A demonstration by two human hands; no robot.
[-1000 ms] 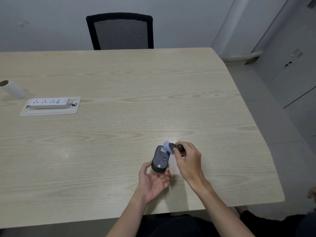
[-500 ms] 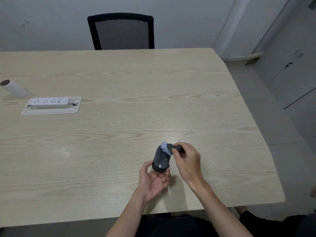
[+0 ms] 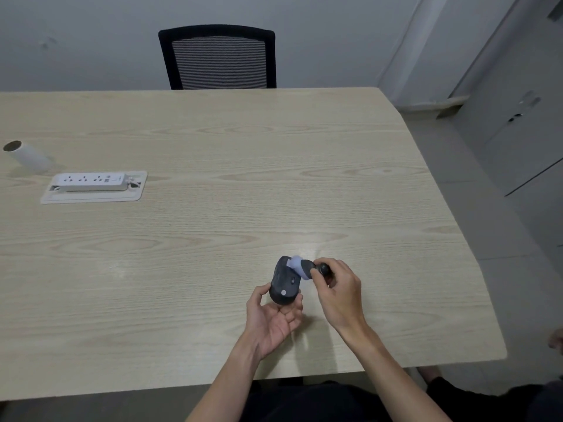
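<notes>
A dark grey computer mouse lies underside up, cradled in the curled fingers of my left hand just above the table's near right part. My right hand pinches a small oval cover, dark on one side and pale lilac on the other, at the mouse's far end. A small dark round piece also sits between my right fingers; what it is cannot be told.
The pale wooden table holds a white power strip in a recessed tray at the left and a cardboard tube at the far left. A black mesh chair stands behind the far edge.
My right hand has shifted the cover slightly against the mouse's far end. My left hand keeps the mouse in nearly the same place.
</notes>
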